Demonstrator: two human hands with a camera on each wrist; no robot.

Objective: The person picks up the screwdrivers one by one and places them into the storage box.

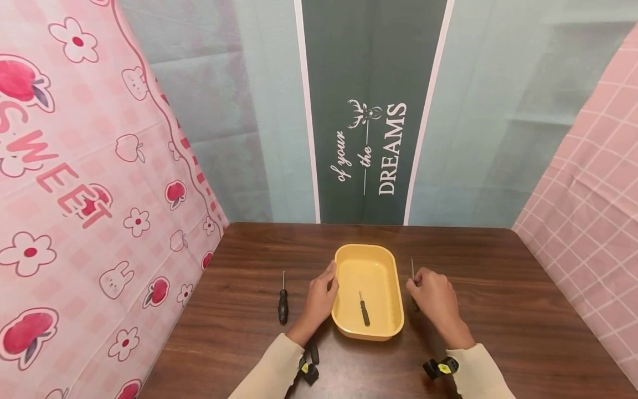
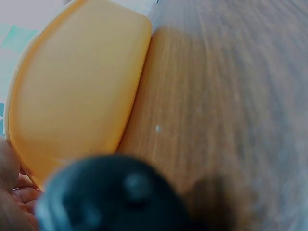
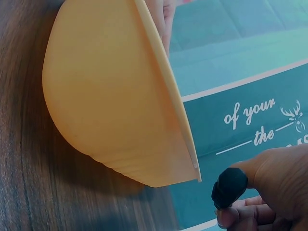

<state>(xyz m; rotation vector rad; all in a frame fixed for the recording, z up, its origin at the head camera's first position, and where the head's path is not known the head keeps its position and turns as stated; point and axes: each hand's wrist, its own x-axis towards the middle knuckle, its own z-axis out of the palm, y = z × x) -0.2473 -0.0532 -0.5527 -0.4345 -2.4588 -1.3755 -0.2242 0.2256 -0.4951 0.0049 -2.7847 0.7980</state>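
At left a black screwdriver point(image 1: 283, 307) lies on the table point(image 1: 224, 310), tip away. Next, the left hand point(image 1: 319, 297) reaches forward, fingers gripping the near side of the yellow tray point(image 1: 376, 271); inside lies a small screwdriver point(image 1: 365, 314) (only the head view shows it). Further right, the right hand point(image 1: 437, 296), angled inward, pinches a dark-handled screwdriver point(image 3: 231, 185), its butt end clear only in the right wrist view.

- Four o'clock: right hand point(image 3: 279, 187), pinching a black handle point(image 3: 231, 186).
- Ten o'clock: yellow tub point(image 3: 106, 86).
- Twelve o'clock: left hand point(image 3: 162, 21), by the tub's rim.
- Three o'clock: green cloth point(image 3: 231, 86), white lettering.
- Eight o'clock: wooden table point(image 3: 29, 159).
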